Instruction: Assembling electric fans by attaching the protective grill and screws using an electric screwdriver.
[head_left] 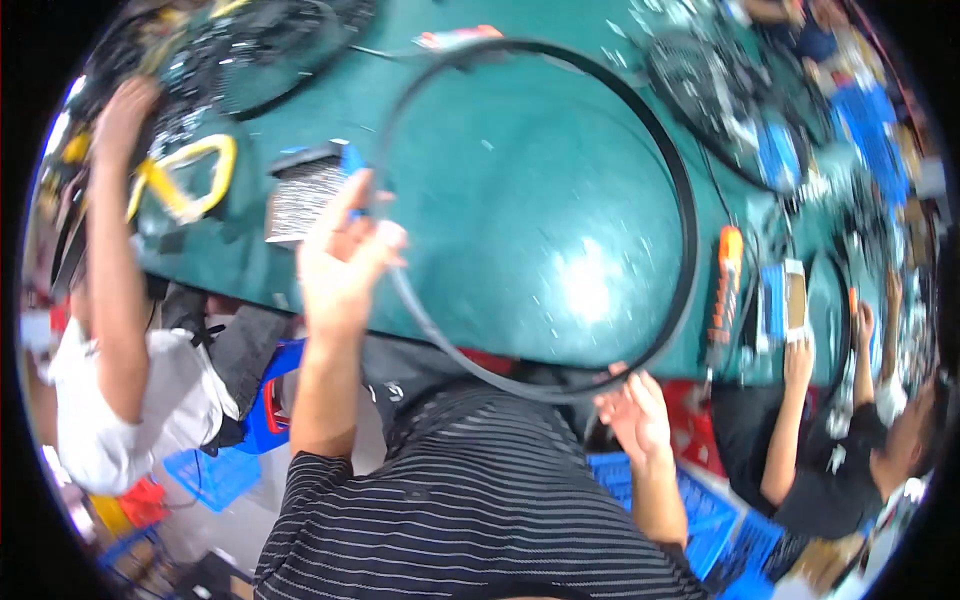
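A large black bicycle wheel rim (690, 225), with no spokes in it, is held over the green tabletop; its near edge comes close to my striped shirt. My left hand (345, 255) grips the rim's left side, the thumb and fingers closed around it and somewhat blurred. At the near right of the rim, my right hand (638, 412) holds the edge between its thumb and fingers, the palm turned up. Just beyond my left hand lies an open box (308, 195) packed with thin silvery pieces, probably spokes.
An orange-handled power screwdriver (728, 285) lies right of the rim, near a blue-and-tan box (783, 300). Yellow-handled frame (205, 180) rests at left. Spoked wheels (725, 100) lie at the far corners. Co-workers sit on both sides, their arms over the table (520, 200).
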